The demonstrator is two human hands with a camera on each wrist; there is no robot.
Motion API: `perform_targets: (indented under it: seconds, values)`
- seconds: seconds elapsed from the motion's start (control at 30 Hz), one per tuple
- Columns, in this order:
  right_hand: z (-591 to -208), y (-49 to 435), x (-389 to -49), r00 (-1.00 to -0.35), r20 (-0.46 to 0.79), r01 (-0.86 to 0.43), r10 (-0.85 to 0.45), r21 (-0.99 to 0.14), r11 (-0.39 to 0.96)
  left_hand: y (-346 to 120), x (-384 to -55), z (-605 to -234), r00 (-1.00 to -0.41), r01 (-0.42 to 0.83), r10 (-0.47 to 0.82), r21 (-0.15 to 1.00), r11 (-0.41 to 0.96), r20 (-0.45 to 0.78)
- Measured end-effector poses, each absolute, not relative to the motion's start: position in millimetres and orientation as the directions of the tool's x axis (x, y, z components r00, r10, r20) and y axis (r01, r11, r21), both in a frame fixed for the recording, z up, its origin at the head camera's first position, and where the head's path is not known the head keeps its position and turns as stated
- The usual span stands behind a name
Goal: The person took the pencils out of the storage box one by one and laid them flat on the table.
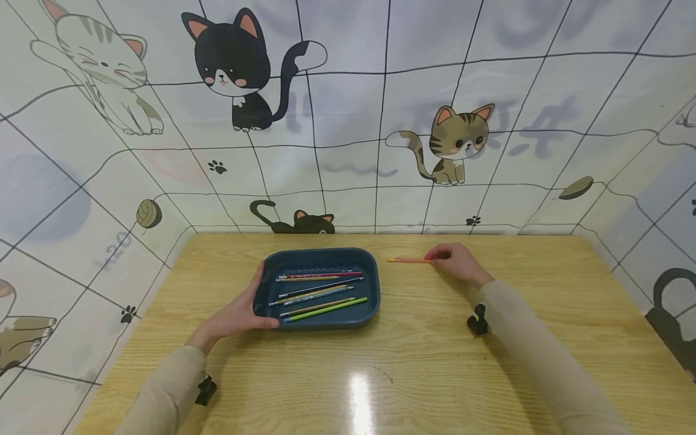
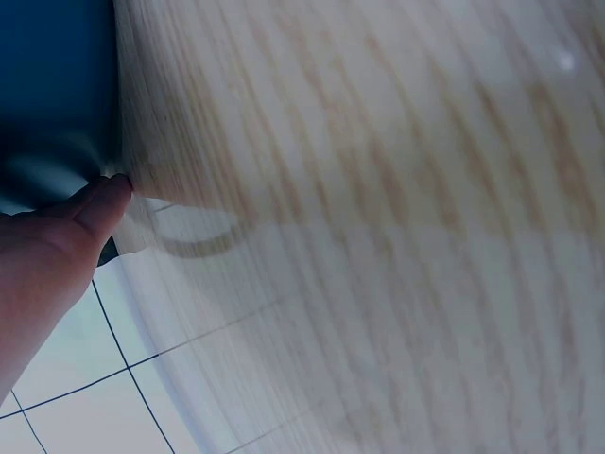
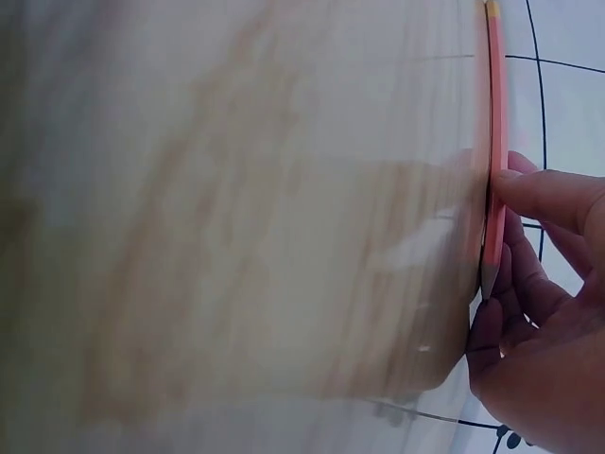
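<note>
A dark blue tray (image 1: 326, 325) sits on the table with several pencils in it, among them a lime green pencil (image 1: 328, 309) near its front. My left hand (image 1: 239, 313) grips the tray's left end, thumb at the front corner and fingers along the left side. In the left wrist view, fingertips (image 2: 115, 189) touch the blue wall. Right of the tray, my right hand (image 1: 457, 263) pinches a pink pencil (image 3: 499, 104) between thumb and fingers. Its yellow end points left toward the tray, and its sharpened tip lies by the fingers.
The wooden table (image 1: 424, 374) reaches to a white wall covering (image 1: 348, 169) with black grid lines and cartoon cats, which also hangs at both sides. A black device (image 1: 478, 320) is worn at the right wrist and another (image 1: 206, 389) at the left.
</note>
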State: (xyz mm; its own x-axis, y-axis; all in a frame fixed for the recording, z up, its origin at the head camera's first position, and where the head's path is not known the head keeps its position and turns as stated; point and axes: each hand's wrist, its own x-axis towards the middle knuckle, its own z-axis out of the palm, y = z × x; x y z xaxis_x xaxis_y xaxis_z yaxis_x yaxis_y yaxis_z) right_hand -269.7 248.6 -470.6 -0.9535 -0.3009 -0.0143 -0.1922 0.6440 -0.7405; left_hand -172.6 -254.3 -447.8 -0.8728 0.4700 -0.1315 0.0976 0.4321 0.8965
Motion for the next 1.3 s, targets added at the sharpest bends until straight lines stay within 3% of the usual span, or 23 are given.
perform_targets:
  seconds: [1.3]
  values:
    - [-466.1,241.3,-267.7,-0.960,-0.010,-0.183,-0.279,-0.733,0.655,-255.9,-172.4,-448.8,-0.876,0.096,0.465,0.895,0.435,-0.132]
